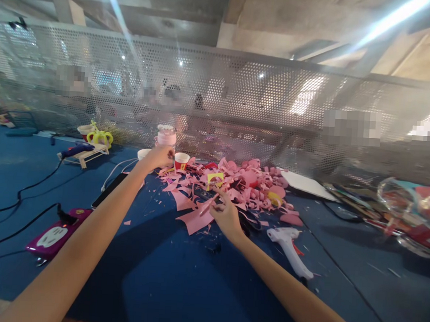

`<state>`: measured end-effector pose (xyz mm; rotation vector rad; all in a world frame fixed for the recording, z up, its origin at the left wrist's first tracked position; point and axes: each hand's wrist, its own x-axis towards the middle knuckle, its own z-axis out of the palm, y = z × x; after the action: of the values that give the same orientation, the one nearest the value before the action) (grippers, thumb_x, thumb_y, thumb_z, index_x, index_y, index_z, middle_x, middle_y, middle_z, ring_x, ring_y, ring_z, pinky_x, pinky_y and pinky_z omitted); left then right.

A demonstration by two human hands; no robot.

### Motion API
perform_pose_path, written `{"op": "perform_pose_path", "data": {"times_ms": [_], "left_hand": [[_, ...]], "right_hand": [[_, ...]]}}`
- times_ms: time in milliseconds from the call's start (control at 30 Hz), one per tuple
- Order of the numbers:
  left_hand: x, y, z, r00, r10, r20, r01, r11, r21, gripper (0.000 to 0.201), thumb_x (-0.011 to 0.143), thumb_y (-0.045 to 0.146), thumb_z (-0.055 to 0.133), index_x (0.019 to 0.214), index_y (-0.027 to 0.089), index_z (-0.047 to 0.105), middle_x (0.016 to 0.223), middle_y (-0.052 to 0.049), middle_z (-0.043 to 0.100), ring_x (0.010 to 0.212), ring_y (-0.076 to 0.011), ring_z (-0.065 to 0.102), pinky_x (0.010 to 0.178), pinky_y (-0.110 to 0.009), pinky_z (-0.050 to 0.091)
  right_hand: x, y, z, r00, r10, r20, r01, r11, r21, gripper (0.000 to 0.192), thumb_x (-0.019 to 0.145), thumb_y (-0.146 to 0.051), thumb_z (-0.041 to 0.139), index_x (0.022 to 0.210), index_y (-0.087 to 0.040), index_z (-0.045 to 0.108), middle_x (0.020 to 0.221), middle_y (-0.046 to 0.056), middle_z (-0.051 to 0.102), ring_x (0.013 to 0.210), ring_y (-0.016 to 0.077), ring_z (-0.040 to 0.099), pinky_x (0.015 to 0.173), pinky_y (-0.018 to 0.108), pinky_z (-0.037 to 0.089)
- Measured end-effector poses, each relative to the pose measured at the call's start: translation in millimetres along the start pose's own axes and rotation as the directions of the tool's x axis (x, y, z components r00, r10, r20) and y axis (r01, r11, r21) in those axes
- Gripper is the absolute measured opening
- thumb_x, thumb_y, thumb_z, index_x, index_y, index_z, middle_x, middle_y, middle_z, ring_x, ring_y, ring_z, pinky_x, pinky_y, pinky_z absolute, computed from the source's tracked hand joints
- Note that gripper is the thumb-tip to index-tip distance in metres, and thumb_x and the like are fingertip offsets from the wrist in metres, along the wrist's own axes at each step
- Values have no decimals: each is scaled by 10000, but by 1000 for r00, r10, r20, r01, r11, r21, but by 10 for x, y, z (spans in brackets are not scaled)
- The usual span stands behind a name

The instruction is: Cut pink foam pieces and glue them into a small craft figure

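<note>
My left hand (160, 157) reaches to the back of the table, in front of a pink bottle (166, 136) and between two paper cups. Its fingers are curled together, and whatever they pinch is too small to make out. Just right of them stands a red and white paper cup (181, 163); a white cup (143, 153) is partly behind the wrist. My right hand (228, 216) is closed around a slim pink pen-like stick (208, 205), over a cut pink sheet (193, 222). Beyond it lie a yellow cut-out piece (214, 181) and a heap of pink scraps (250, 182).
A white glue gun (290, 250) lies right of my right hand. A purple power socket block (58, 234), a dark phone (109, 191) and cables lie left. A blue glue gun (77, 150) rests on a small wooden stand (87, 155). A perforated metal screen (219, 93) borders the back.
</note>
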<state>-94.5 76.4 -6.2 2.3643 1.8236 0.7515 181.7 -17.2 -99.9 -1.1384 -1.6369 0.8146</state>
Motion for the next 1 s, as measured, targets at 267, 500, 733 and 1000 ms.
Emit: {"op": "perform_pose_path", "data": {"times_ms": [267, 500, 733, 1000], "left_hand": [[42, -87, 159, 976, -31, -216, 45, 997, 58, 301, 727, 154, 574, 1027, 139, 601, 1026, -104, 661, 975, -220, 597, 876, -312, 436], [240, 76, 468, 995, 67, -78, -62, 996, 72, 421, 778, 177, 561, 1198, 152, 536, 1255, -121, 552, 1160, -228, 507, 971, -317, 372], [414, 158, 728, 998, -10, -55, 16, 994, 109, 187, 767, 211, 563, 913, 185, 677, 935, -88, 693, 912, -260, 622, 811, -344, 435], [426, 275, 669, 989, -17, -148, 21, 999, 26, 257, 829, 341, 510, 915, 199, 706, 852, -90, 699, 849, -233, 621, 743, -296, 432]], "right_hand": [[-47, 75, 71, 998, -60, 3, 60, 989, -137, 593, 679, -119, 475, 1269, -173, 468, 601, -47, 522, 548, 114, 507, 549, 225, 428], [-40, 62, 90, 996, -84, 5, 84, 987, -140, 535, 665, -120, 460, 1197, -157, 507, 715, -8, 581, 560, 114, 516, 556, 233, 435], [-29, 104, 85, 996, -89, -2, 88, 985, -148, 545, 650, -112, 455, 1190, -173, 502, 796, 9, 607, 590, 117, 536, 583, 241, 454], [-25, 118, 89, 997, -73, 2, 73, 990, -124, 496, 654, -117, 460, 1141, -190, 517, 811, 9, 611, 587, 118, 537, 572, 239, 456]]}}
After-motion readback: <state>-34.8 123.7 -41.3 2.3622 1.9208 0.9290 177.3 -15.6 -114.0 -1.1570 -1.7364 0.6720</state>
